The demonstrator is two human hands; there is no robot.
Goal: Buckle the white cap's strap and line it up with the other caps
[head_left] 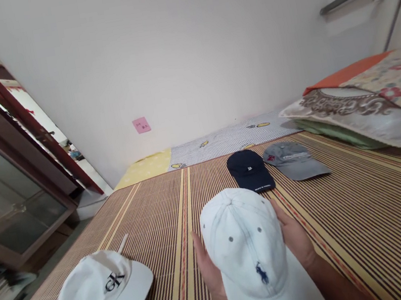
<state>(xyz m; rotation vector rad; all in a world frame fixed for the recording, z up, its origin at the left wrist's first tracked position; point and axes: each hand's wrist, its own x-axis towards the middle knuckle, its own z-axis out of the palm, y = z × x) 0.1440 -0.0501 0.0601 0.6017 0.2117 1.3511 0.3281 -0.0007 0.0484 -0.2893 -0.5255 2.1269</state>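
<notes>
A pale white cap (245, 245) with a dark blue horse-rider logo is held up between my two hands, its brim toward me. My left hand (208, 266) holds its left side, the thumb or a finger showing along the edge. On the cap's right side is my right hand (295, 236), its fingers partly hidden by the crown. To the left, a white cap with black letters (101, 294) rests on the striped mat (167, 227). Beyond the held cap lie a navy cap (247, 167) and a grey cap (294, 159), side by side.
Pillows and folded bedding (362, 102) are piled at the right. A checked and yellow cloth (217, 139) runs along the white wall, which bears a pink note (141, 125). At the left are a cabinet (13, 207) and an open doorway.
</notes>
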